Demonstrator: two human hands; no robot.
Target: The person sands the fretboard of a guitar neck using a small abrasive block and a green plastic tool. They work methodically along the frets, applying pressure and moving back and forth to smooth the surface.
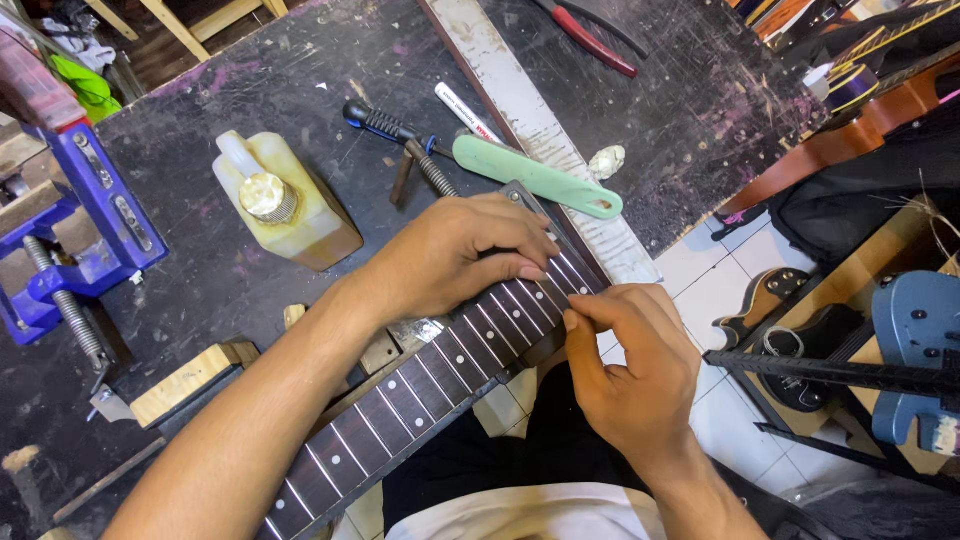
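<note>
A dark guitar neck [420,390] with metal frets and white dot inlays lies slantwise over the front edge of a black workbench [250,90]. My left hand [455,255] lies flat over its upper end, fingers pressing the fretboard. My right hand [630,370] is at the neck's near edge, thumb and fingers pinched together on the side of the fretboard near the upper frets. Whether a small object is between those fingers, I cannot see.
On the bench: a yellowish plastic bottle with a metal cap [285,205], a green-handled tool [535,178], a white marker [465,112], a long pale wooden strip [530,120], red-handled pliers [590,30], a blue vise [70,230]. Guitar bodies [915,320] stand at right on the tiled floor.
</note>
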